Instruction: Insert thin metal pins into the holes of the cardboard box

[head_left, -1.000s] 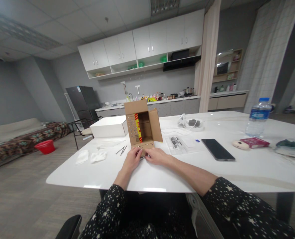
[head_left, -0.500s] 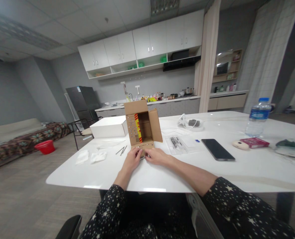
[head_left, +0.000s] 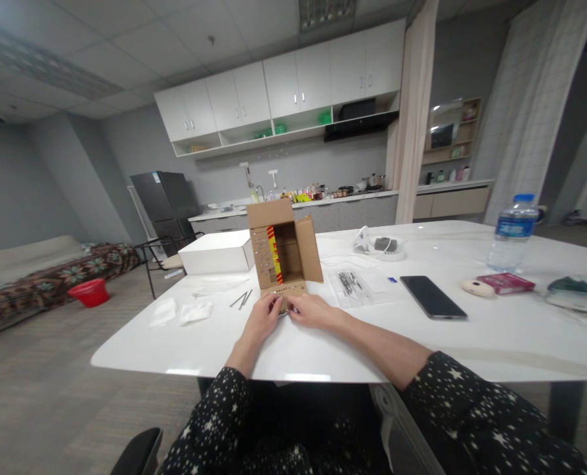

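Both hands down on the white surface (head_left: 323, 356), just in front of the open cardboard box (head_left: 283, 254). Left hand (head_left: 264, 318) and right hand (head_left: 312, 310) drawn close together, fingertips meeting at the box's near flap (head_left: 287, 290), curled around a small object between them that is too small and too hidden to name. Cannot tell whether the fingers actually pinch it or only touch it.

Box standing upright on its side, opening turned toward the wearer, top flap raised, right flap swung outward, red and yellow print on the inner left wall, rows of small dots on the left flap and the near flap.

Left of the box: a flat white box (head_left: 217, 252) touching or just beside it, thin dark sticks (head_left: 242, 299) and two crumpled white wipes (head_left: 181, 311) nearer the surface edge. Right of the box: a clear plastic bag (head_left: 353, 285) with small dark parts, then a dark phone (head_left: 432, 297) lying flat, farther right a red packet (head_left: 506, 283) and a water bottle (head_left: 512, 232). Behind the bag, a white dish (head_left: 382, 246) with cable.
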`<state>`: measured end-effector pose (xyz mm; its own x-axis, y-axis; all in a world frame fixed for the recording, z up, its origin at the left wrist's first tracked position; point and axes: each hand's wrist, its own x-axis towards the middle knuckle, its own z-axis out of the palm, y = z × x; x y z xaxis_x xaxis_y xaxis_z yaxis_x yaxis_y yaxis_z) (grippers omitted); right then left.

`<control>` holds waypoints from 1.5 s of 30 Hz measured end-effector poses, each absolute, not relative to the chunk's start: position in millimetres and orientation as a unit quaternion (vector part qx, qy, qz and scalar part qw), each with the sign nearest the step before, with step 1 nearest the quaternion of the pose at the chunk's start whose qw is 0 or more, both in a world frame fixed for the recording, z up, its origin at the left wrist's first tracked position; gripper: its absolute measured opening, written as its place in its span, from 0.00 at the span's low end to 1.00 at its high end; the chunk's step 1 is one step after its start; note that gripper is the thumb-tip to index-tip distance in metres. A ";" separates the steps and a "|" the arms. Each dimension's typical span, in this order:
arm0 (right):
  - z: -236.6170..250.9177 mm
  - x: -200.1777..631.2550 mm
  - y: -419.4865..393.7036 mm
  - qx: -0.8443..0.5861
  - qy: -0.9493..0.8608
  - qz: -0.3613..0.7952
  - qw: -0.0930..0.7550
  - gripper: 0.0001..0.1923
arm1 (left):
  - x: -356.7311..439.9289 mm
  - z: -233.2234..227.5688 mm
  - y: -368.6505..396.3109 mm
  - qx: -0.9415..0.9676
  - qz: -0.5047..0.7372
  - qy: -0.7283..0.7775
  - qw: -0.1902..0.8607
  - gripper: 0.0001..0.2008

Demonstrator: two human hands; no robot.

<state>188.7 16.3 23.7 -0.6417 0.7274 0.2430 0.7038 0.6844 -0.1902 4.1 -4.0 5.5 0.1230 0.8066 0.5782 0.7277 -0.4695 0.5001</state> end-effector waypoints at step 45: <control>26.9 188.3 13.4 -0.407 -0.901 0.040 0.144 0.14 | 1.0 5.2 -1.7 0.710 0.477 0.518 0.007 0.12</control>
